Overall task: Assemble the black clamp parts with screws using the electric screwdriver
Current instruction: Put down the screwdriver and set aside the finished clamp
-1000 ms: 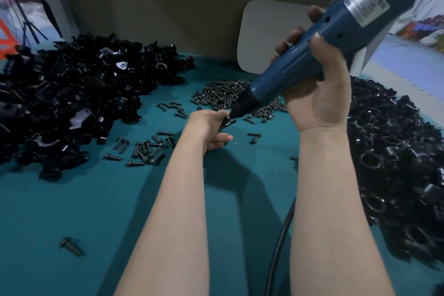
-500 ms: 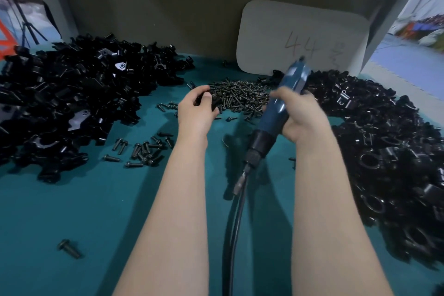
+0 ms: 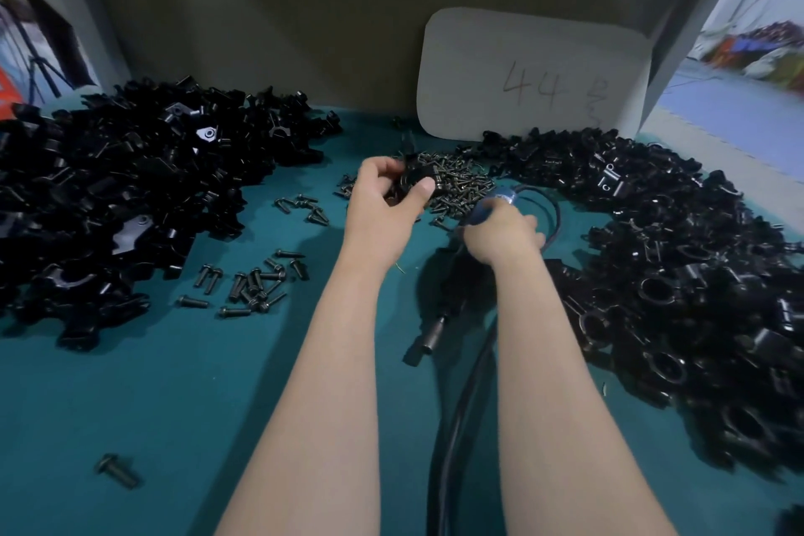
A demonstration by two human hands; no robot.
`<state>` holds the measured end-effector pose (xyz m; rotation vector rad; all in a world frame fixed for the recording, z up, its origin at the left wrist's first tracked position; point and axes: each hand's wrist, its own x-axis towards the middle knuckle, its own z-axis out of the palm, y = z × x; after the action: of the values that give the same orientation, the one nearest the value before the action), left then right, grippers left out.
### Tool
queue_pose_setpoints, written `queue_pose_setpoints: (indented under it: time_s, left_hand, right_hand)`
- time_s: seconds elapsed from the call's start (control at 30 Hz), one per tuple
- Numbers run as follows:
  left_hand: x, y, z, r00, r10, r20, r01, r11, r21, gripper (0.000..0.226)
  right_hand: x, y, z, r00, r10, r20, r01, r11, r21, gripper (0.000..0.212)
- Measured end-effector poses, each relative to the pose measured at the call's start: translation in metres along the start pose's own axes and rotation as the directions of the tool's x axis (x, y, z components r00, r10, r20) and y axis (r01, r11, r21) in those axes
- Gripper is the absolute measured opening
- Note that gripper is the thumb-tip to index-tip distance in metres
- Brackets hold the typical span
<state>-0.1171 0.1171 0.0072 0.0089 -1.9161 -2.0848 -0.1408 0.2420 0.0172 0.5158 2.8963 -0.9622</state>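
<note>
Just beyond left hand (image 3: 383, 209): screw pile (image 3: 459, 183); clamp heaps (image 3: 130, 187) flanking.

Shows two slim forearms, the left forearm (image 3: 322, 383) and the right forearm (image 3: 561, 383), bare from the wrist down to the lower edge of the view. Ends in two bare hands, the left hand (image 3: 383, 209) and the right hand (image 3: 500, 237). Shows a short, rounded nail (image 3: 424, 186) on the left thumb. Widens smoothly from narrow wrists toward elbows cut off by the frame.
</note>
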Motion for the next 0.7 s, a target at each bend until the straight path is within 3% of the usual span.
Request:
queue_pose_setpoints:
  time_s: [0.1,0.2,0.27,0.37,0.47,0.57,0.7]
  left_hand:
    - [0.0,0.001,0.002,1.0,0.026,0.008,-0.026,0.999,-0.035,0.021]
    - [-0.005,0.006,0.018,0.998,0.063,0.023,-0.062,0.996,-0.059,0.019]
    - [-0.01,0.011,0.037,0.994,0.096,0.045,-0.093,0.994,-0.053,0.016]
    - [-0.018,0.021,0.076,0.988,0.112,0.107,-0.111,0.994,-0.014,0.014]
    - [-0.032,0.03,0.12,0.982,0.088,0.17,-0.099,0.993,0.058,0.016]
    - [-0.049,0.032,0.159,0.975,0.057,0.212,-0.084,0.989,0.12,0.008]
    - [-0.067,0.023,0.192,0.932,0.009,0.363,-0.183,0.874,0.45,0.021]
  right_hand:
    - [-0.002,-0.002,-0.01,0.993,-0.068,-0.097,0.071,0.997,0.026,0.037]
    - [-0.013,-0.009,-0.025,0.977,-0.166,-0.135,0.204,0.917,0.343,0.04]
    - [-0.02,-0.008,-0.039,0.977,-0.174,-0.12,0.21,0.867,0.452,0.049]
    - [-0.023,0.015,-0.065,0.961,-0.104,-0.255,0.209,0.878,0.431,0.048]
    - [-0.035,0.05,-0.093,0.9,-0.068,-0.432,0.213,0.931,0.297,0.047]
    - [-0.042,0.084,-0.113,0.856,-0.001,-0.518,0.171,0.944,0.282,0.024]
    - [-0.046,0.112,-0.126,0.845,0.105,-0.524,0.042,0.965,0.26,0.029]
